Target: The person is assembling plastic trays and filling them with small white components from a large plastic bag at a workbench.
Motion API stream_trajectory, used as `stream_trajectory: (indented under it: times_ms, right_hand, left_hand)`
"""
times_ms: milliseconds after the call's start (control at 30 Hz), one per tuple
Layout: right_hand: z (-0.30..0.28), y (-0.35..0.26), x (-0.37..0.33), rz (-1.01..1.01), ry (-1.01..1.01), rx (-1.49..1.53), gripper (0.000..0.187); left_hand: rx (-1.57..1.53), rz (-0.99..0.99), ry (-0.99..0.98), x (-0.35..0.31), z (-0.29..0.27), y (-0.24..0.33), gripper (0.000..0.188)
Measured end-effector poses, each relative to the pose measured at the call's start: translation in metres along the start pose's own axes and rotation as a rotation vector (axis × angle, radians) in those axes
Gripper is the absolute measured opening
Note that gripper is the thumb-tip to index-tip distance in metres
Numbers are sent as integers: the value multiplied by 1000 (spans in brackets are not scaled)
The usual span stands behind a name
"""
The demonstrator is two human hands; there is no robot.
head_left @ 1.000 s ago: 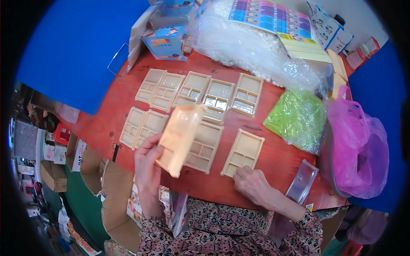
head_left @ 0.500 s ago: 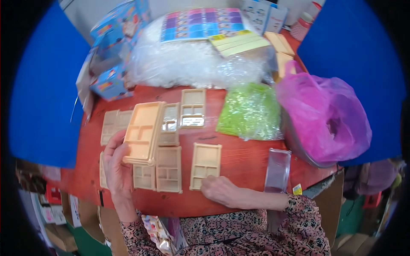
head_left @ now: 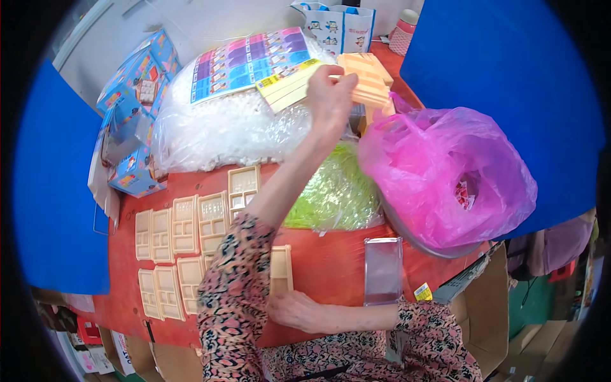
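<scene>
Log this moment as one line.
left hand: extended to peach trays | right hand: at near end of divided tray | green packet: left of pink bag

Through the head camera I read the tabletop (head_left: 331,280) as red and the compartment trays (head_left: 185,224) as cream; I log the plastic bag (head_left: 426,153) as pink, the packet (head_left: 340,197) as lime green, the panels (head_left: 509,83) as blue, the sleeve (head_left: 232,286) as patterned pink and black.

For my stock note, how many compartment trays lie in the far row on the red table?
5: leftmost tray, second tray beside it, third tray mid-row, fourth tray to its right, and fifth tray farthest back, by the left arm, which may hide others.
</scene>
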State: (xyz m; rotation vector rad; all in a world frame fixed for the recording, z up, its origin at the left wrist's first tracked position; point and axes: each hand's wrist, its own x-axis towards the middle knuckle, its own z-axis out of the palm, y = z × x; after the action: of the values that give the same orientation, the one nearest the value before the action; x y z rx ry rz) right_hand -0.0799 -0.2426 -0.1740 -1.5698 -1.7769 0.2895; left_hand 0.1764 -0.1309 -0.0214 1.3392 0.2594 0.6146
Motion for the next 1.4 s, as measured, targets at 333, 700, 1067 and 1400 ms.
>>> stream_trajectory:
  times_ms: [333, 700, 1067, 1400]
  right_hand:
    - [5, -1, 9, 67, -88, 42, 23]
    - [-14, -3, 4, 9, -273, -130, 14]
    - [-101, -33, 30, 481, 400, 547, 5]
    - [-94, -47, 33, 563, 386, 795, 4]
  left_hand:
    - [762, 375, 26, 40, 40, -87, 24]
    - [775, 287, -256, -37, -50, 12, 26]
    - [330, -347, 199, -256, -216, 67, 14]
    - [132, -157, 42, -288, -188, 47, 6]
